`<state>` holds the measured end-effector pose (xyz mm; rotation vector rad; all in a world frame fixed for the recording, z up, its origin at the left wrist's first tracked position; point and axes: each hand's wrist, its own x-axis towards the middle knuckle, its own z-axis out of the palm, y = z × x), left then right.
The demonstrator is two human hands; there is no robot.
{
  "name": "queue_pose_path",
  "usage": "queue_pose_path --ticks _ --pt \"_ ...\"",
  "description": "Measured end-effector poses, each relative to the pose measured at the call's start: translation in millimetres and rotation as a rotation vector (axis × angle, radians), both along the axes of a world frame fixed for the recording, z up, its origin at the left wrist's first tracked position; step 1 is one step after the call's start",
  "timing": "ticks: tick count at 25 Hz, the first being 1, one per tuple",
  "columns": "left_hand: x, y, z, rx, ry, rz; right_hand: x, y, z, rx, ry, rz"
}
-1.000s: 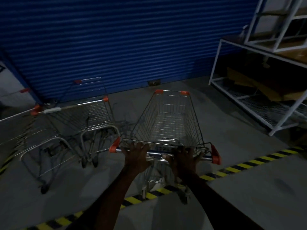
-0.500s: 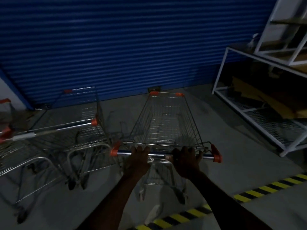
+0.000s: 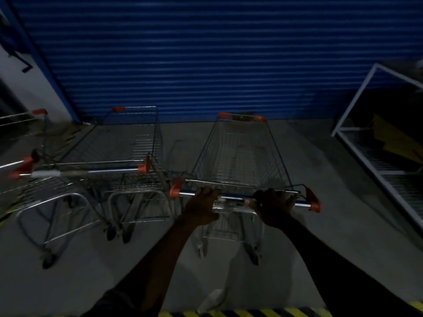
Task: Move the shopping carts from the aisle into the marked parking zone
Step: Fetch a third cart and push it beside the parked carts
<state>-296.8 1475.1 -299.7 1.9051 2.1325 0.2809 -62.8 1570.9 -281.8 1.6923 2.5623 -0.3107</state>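
Head view: three wire shopping carts with orange corner caps stand on the grey concrete floor, all on the far side of one yellow-and-black striped floor line that runs along the bottom edge.

The right-hand silver wire cart is held by two hands. The left hand and the right hand each curl their fingers over its chrome handle bar, well apart from each other. Its nose points at the blue ribbed roller shutter and lies near the shutter's foot – whether it touches cannot be told.

Just beside it on the left stands a second silver wire cart, with only a narrow gap between the two baskets. A third cart is cut off by the left edge and sits close against the second.

To the right, one white metal shelf rack lines the side – a broad strip of bare floor lies between it and the held cart.
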Motion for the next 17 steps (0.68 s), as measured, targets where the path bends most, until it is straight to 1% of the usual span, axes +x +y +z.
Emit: queue_pose_path --ticks 3,5,8,10,13,15,17 --pt "-2.1 13.3 -3.4 0.007 -0.020 0.048 -6.5 28.2 0.2 0.015 0.023 0.038" --pt "-5.8 19.3 -5.3 0.018 -0.009 0.069 -13.9 39.8 3.8 0.010 -0.007 0.050" --pt "-19.7 23.8 -8.7 0.029 -0.008 0.085 -29.9 42.3 6.1 0.054 -0.045 0.064" --pt "-34.9 21.8 -10.0 0.016 0.001 0.115 -45.2 35.5 9.2 0.092 -0.049 0.069" --pt "-75.8 12.9 -10.6 -0.013 -0.015 0.144 -84.1 12.7 9.1 0.082 0.004 0.058" --pt "-108.0 5.8 -9.6 -0.027 -0.040 0.120 -111.9 -5.8 3.7 0.096 0.014 0.022" --pt "-131.8 -1.2 -7.7 -0.027 -0.075 0.060 -130.4 -19.8 -2.6 0.152 0.015 0.010"
